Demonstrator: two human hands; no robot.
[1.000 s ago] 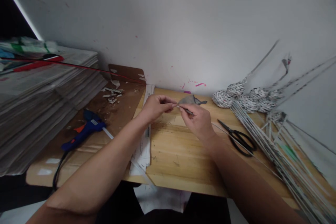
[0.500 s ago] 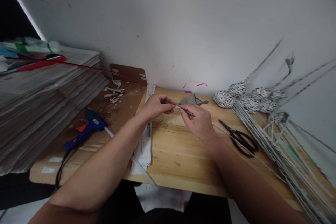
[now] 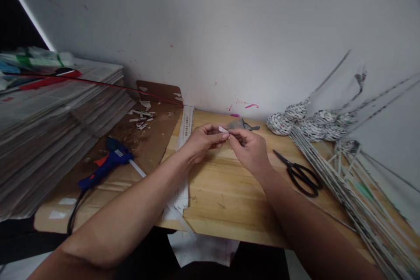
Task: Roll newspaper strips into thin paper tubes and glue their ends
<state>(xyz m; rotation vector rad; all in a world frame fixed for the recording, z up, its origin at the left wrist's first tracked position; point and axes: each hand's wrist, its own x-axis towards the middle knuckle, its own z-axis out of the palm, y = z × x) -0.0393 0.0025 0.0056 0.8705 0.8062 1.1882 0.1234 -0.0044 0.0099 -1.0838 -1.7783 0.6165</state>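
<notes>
My left hand [image 3: 204,142] and right hand [image 3: 252,151] meet, pinching a strip [image 3: 223,129] above the tabletop [image 3: 229,210], left of the scissors [image 3: 290,164].

Bare forearms [image 3: 131,208], dark clothing [image 3: 203,271]

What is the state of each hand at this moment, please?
Left hand: closed, pinching a small white paper piece.
Right hand: closed on the same piece, its grip partly hidden.

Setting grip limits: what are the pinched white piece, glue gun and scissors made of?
White piece: probably paper, matte and thin.
Glue gun: likely plastic, from its smooth blue body.
Scissors: thin dark blades suggest metal; smooth black handles, perhaps plastic.
</notes>
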